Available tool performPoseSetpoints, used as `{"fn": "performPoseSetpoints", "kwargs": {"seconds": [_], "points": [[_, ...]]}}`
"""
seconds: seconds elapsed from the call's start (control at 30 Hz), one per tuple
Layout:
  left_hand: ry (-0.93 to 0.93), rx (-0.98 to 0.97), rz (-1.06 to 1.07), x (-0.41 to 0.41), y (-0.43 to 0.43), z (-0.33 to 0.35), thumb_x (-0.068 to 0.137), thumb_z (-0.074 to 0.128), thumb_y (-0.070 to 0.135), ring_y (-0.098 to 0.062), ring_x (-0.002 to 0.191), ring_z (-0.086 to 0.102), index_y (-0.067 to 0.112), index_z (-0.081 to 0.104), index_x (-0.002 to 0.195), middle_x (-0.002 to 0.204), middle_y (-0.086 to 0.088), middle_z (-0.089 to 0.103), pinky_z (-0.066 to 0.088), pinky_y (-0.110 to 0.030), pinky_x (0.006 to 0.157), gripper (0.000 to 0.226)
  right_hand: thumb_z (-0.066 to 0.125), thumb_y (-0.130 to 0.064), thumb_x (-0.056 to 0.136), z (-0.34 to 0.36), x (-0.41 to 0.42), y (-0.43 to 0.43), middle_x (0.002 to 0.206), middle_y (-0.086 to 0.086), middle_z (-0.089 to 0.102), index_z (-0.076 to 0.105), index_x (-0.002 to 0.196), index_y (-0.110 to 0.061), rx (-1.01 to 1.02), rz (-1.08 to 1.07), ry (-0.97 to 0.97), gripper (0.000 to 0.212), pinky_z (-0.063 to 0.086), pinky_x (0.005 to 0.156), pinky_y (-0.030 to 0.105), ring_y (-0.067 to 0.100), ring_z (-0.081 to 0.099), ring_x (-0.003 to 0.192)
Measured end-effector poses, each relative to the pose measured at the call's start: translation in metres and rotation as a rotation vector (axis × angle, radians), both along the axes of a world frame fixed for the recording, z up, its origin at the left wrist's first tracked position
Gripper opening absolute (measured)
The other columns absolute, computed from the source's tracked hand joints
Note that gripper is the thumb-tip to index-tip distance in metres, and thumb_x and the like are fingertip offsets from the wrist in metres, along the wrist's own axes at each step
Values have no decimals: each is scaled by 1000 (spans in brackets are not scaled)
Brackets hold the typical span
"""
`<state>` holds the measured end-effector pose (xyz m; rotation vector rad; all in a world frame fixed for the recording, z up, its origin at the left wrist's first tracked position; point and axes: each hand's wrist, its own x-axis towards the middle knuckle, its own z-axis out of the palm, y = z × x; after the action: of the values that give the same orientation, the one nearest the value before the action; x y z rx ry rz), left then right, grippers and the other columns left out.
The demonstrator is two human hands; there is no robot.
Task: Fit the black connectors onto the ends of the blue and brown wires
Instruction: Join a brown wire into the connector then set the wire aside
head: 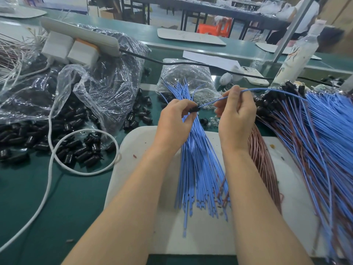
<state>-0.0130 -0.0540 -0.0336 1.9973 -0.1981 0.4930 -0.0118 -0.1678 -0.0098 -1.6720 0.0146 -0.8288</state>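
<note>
Your left hand (175,119) pinches a black connector (193,109) between thumb and fingertips, with the remaining fingers curled in beneath it. Your right hand (236,115) grips a single blue wire (212,102) in curled fingers, and the free end of that wire meets the mouth of the connector in the gap between your two hands; whether it has seated inside cannot be made out. Past your right hand the wire arches up and away to the right, above a heap of blue and brown wires (309,134) whose far ends carry black connectors. Directly under your hands lies a bundle of loose blue wires (198,169), fanned towards you on a white pad (133,150), with its cut ends nearest your forearms. Just beside it, under your right wrist, sits a bundle of brown wires (261,155), also on the pad. To your left a scatter of loose black connectors (76,148) covers the green table (38,207), spilling from a crumpled clear plastic bag (95,73). A white cable (50,159) loops through those connectors and runs off towards the near left edge. Behind the blue bundle stands a smaller clear bag (187,73) of small dark parts. Farther back on the left a white power strip (80,33) rests on top of the big bag with two white plugs in it, and a pale bottle (298,54) stands at the far right.
</note>
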Motion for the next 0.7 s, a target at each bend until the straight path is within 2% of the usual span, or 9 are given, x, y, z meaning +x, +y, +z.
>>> {"fn": "performPoseSetpoints", "kwargs": {"seconds": [0.07, 0.17, 0.37, 0.57, 0.63, 0.7], "points": [[1, 19, -4, 0, 0, 1, 89, 62, 10, -9, 88, 55, 13, 68, 107, 97, 2, 60, 44, -19, 86, 19, 45, -23, 100, 0, 0, 0, 63, -5, 61, 56, 79, -16, 42, 97, 61, 26, 49, 58, 21, 2, 57, 53], [-9, 25, 5, -1, 0, 2, 89, 63, 12, -14, 92, 57, 13, 68, 107, 97, 1, 62, 45, -24, 88, 19, 54, -13, 96, 1, 0, 1, 69, 0, 64, 60, 82, -12, 122, 231, 167, 15, 50, 60, 16, 2, 59, 58], [-15, -8, 17, -2, 0, 4, 89, 64, 15, -14, 88, 60, 11, 67, 98, 91, 0, 67, 49, -30, 86, 11, 59, -11, 93, 0, 1, -2, 71, 1, 65, 63, 83, -11, 199, 307, 251, 11, 51, 62, 16, 4, 60, 62], [-41, 22, 7, -1, -1, 3, 88, 64, 15, -20, 88, 61, 8, 68, 95, 89, -3, 67, 49, -38, 85, 10, 61, -13, 91, -5, 3, 3, 81, 7, 66, 62, 79, -18, 13, 287, 300, 14, 53, 81, 38, 18, 62, 78], [-42, 33, 7, -1, -1, 2, 88, 64, 14, -20, 88, 60, 8, 68, 96, 90, -3, 67, 48, -37, 85, 10, 61, -16, 92, -5, 3, 3, 80, 2, 67, 64, 81, -21, 85, 301, 291, 12, 53, 78, 35, 16, 63, 78], [-45, 51, -3, -2, -1, 3, 88, 64, 13, -20, 90, 59, 8, 68, 98, 93, -3, 66, 48, -36, 86, 12, 56, -21, 95, -4, 3, 3, 80, -3, 68, 67, 86, -22, 236, 334, 283, 15, 52, 70, 25, 10, 64, 75]]}}
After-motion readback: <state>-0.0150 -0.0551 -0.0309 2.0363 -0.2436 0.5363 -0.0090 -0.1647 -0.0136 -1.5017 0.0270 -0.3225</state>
